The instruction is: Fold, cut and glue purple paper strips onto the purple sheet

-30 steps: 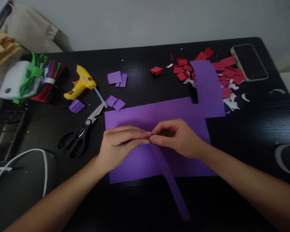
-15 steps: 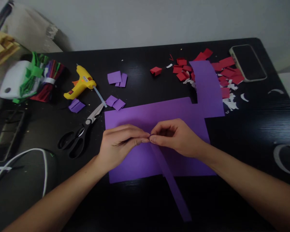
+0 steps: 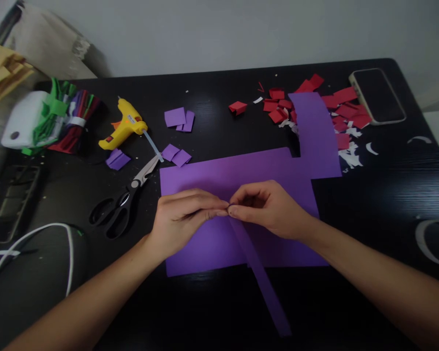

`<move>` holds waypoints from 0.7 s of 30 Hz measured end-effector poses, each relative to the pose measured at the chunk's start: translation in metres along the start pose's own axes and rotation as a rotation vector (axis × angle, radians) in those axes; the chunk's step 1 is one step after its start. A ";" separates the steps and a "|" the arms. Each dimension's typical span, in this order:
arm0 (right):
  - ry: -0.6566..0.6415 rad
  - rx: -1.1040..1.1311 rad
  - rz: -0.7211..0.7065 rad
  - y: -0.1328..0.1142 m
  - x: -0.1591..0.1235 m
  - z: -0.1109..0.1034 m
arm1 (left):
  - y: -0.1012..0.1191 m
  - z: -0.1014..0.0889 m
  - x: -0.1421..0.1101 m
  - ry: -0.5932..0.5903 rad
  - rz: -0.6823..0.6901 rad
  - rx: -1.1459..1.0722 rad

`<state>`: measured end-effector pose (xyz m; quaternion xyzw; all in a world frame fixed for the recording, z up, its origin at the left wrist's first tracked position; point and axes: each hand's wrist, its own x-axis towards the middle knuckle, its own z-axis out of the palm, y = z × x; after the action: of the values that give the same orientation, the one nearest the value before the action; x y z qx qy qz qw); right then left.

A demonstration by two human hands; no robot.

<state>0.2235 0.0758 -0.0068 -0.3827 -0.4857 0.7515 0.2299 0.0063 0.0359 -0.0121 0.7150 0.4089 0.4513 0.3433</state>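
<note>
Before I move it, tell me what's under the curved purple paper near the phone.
Red pieces and white scraps show at both sides of the purple paper; whatever lies beneath is covered.

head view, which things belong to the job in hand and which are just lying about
Likely part of it: purple strip, held by left hand and right hand; purple sheet beneath; scissors and glue gun, perhaps.

Likely just lying about: phone; white cable; red paper pieces.

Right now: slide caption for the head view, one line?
Left hand and right hand pinch a purple strip over a purple sheet, scissors and glue gun to the left.
</note>
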 end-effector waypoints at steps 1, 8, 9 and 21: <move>0.000 0.002 -0.004 0.000 0.000 0.000 | 0.000 0.000 0.000 0.000 0.001 -0.004; 0.056 -0.021 -0.041 0.002 0.002 -0.001 | 0.002 0.000 0.001 0.022 -0.179 -0.103; 0.059 -0.024 -0.044 0.002 0.002 0.000 | 0.002 0.000 0.001 0.019 -0.194 -0.113; 0.054 -0.096 -0.052 0.003 -0.001 0.005 | -0.001 0.000 0.002 -0.170 -0.158 0.024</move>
<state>0.2202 0.0710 -0.0084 -0.4004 -0.5246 0.7106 0.2438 0.0070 0.0381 -0.0120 0.7204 0.4389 0.3556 0.4025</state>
